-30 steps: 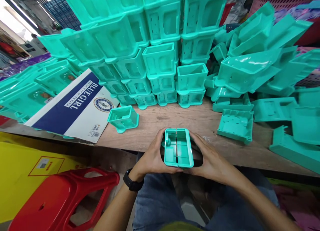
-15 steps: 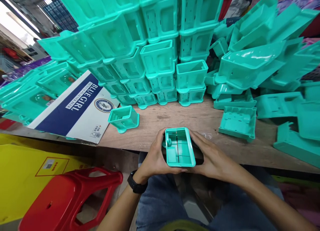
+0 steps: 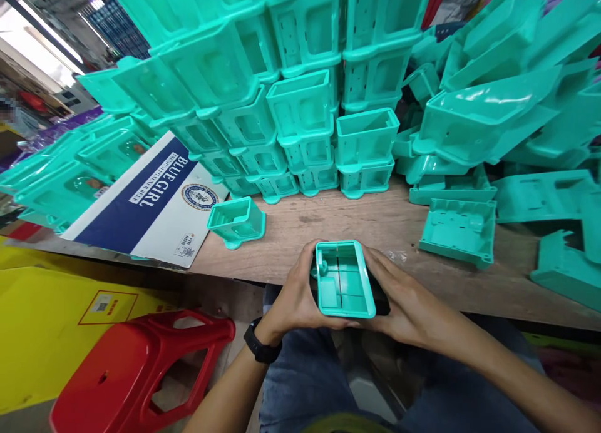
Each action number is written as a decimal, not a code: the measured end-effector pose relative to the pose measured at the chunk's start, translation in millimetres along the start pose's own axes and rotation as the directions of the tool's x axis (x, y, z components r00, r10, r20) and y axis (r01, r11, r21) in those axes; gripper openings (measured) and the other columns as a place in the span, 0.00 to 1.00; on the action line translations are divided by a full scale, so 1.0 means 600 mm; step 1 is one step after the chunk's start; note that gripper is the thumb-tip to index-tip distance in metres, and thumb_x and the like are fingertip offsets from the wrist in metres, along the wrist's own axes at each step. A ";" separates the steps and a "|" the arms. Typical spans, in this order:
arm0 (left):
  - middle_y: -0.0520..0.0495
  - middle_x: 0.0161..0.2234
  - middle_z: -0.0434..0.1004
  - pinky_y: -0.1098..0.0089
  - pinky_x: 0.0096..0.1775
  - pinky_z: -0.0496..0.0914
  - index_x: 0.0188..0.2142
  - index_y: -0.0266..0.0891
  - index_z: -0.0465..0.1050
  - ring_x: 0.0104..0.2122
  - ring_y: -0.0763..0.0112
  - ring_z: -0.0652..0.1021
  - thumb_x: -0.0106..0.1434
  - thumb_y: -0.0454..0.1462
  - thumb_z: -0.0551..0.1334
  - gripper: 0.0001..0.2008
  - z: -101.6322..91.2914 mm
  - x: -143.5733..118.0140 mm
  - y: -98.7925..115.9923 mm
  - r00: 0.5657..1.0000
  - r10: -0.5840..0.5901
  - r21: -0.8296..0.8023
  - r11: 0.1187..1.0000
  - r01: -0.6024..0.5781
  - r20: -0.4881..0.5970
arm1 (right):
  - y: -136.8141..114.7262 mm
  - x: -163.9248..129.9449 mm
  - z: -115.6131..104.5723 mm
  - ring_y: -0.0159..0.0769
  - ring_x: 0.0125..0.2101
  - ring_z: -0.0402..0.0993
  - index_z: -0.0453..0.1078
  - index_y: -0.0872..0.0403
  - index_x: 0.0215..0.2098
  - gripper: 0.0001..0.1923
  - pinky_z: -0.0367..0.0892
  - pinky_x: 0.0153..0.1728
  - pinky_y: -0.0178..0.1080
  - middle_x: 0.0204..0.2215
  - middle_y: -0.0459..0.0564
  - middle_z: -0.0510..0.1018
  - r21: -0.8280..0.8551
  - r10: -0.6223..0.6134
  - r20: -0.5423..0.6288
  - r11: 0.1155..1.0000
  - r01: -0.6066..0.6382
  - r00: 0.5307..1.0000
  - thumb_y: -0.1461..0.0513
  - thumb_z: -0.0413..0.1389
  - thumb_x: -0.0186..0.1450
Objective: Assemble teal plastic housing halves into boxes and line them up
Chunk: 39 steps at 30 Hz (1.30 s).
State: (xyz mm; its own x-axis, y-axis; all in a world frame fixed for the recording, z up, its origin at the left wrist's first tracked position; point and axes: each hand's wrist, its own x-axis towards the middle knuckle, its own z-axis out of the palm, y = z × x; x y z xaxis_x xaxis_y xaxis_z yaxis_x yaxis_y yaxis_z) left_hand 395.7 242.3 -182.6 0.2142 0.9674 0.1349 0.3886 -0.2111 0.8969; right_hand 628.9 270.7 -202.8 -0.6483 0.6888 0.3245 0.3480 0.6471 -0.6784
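Held piece: while it is gripped from both sides, a teal plastic box [image 3: 345, 287] is kept over the near edge of the wooden table [image 3: 357, 226], its open side turned up, thin ribs seen inside.
Left hand [image 3: 295, 298]: pressed against the box's 9 o'clock wall; the fingers are curled under and around it, the thumb laid along the near rim. A black watch [image 3: 261, 345] is worn on the wrist.
Right hand [image 3: 404, 301]: wrapped round the 3 o'clock wall, the fingers closed on the box, with something dark glimpsed between palm and box.
Single tub [image 3: 237, 221]: set alone on the table at 10 o'clock from the held box, well apart from it.
Stacks of tubs [image 3: 305, 107]: piled high at 12 o'clock, at the far side of the table.
Flat tray [image 3: 457, 231]: laid at 2 o'clock, near a loose heap of teal parts [image 3: 488, 114].
Printed carton [image 3: 150, 201]: laid flat at 10 o'clock, beyond the single tub.
Red stool [image 3: 136, 370]: seen at 8 o'clock, below the table.
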 end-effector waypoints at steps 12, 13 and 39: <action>0.32 0.70 0.59 0.42 0.71 0.58 0.73 0.43 0.51 0.70 0.38 0.62 0.39 0.58 0.81 0.69 -0.010 -0.002 -0.017 0.998 0.036 -0.073 0.997 -0.032 0.050 | -0.003 -0.011 0.016 0.56 0.69 0.63 0.29 0.42 0.78 0.60 0.73 0.61 0.56 0.73 0.62 0.59 -0.045 0.091 -0.037 0.995 -0.092 0.995 0.57 0.67 0.64; 0.32 0.71 0.56 0.42 0.71 0.56 0.73 0.44 0.50 0.71 0.37 0.59 0.38 0.59 0.81 0.70 -0.011 -0.003 -0.017 0.998 0.045 -0.064 0.997 -0.041 0.047 | -0.002 -0.012 0.017 0.57 0.69 0.63 0.28 0.41 0.78 0.60 0.73 0.60 0.56 0.73 0.62 0.58 -0.055 0.102 -0.036 0.993 -0.104 0.994 0.58 0.66 0.64; 0.32 0.64 0.71 0.40 0.65 0.67 0.70 0.41 0.61 0.63 0.35 0.72 0.33 0.64 0.79 0.68 0.009 -0.046 0.000 0.996 0.009 0.037 0.999 -0.006 -0.091 | -0.068 -0.051 0.086 0.66 0.57 0.70 0.34 0.51 0.78 0.53 0.76 0.50 0.62 0.63 0.68 0.64 -0.146 0.378 -0.206 0.900 -0.410 0.903 0.45 0.59 0.68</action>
State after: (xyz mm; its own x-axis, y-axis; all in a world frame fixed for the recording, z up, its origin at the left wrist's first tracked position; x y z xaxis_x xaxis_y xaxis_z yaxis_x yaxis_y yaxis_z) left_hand 394.5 215.1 -188.8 0.1358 0.9741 0.1810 0.4198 -0.2220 0.8801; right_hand 599.3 206.4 -218.8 -0.3143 0.9337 0.1718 0.6780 0.3474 -0.6478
